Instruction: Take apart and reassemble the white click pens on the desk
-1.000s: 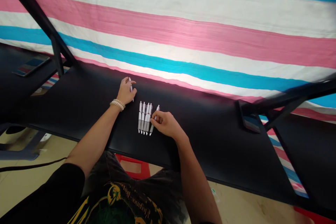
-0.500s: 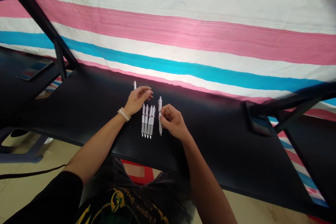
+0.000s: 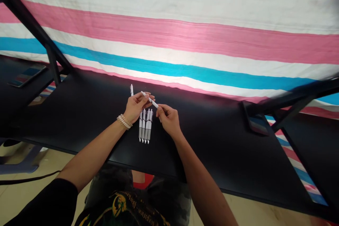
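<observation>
4 pens (image 3: 145,126) nr desk edge (image 3: 148,168)

the right hand (image 3: 167,120) now holds its white pen (image 3: 149,99) slanted.

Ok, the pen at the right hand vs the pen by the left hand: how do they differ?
The pen at the right hand lies slanted across the gap between the hands, while the pen by the left hand stands nearly upright. The first shows most of its length; the second shows only its end, behind the left hand. The right hand pinches the first at its end. Both look white.
</observation>
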Motion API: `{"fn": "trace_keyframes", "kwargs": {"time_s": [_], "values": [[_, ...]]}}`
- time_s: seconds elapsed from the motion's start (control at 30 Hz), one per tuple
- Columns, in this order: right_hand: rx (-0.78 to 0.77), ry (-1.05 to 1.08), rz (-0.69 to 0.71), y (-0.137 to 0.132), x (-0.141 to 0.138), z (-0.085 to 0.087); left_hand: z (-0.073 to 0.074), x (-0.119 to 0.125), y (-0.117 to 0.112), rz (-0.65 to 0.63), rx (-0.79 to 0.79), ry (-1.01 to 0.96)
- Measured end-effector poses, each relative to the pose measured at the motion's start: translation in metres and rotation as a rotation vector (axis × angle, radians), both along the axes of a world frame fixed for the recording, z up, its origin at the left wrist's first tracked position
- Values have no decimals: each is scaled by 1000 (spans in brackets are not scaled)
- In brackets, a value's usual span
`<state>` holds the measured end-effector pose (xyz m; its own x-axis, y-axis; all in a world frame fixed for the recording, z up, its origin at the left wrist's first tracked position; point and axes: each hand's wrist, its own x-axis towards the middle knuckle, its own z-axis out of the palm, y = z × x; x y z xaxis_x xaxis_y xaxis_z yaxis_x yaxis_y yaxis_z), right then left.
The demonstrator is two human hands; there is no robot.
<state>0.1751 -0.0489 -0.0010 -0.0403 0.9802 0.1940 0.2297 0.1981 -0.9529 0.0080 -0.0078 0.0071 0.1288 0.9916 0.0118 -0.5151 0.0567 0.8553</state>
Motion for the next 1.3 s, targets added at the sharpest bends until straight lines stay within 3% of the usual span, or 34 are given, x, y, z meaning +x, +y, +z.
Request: {"fn": "trace_keyframes", "kwargs": {"time_s": [0.33, 0.53, 0.63, 0.77, 0.87, 1.1, 1.23, 1.3], "values": [[260, -130, -176, -1, -7, -11, -3, 1, 0, 67, -21, 22], [131, 11, -194, -4, -7, -8, -6, 0, 4, 109, -43, -9], [200, 40, -187, -3, -5, -9, -6, 0, 4, 107, -34, -21], [158, 82, -172, -2, -3, -11, -6, 0, 3, 114, -28, -23], [213, 23, -192, -2, -2, -12, -5, 1, 3, 115, -30, -28], [228, 109, -192, 3, 1, -15, -6, 1, 4, 115, -32, -31], [116, 199, -173, 4, 1, -19, -7, 2, 4, 107, -30, -21], [135, 185, -155, 4, 1, -19, -8, 2, 4, 104, -31, -21]]}}
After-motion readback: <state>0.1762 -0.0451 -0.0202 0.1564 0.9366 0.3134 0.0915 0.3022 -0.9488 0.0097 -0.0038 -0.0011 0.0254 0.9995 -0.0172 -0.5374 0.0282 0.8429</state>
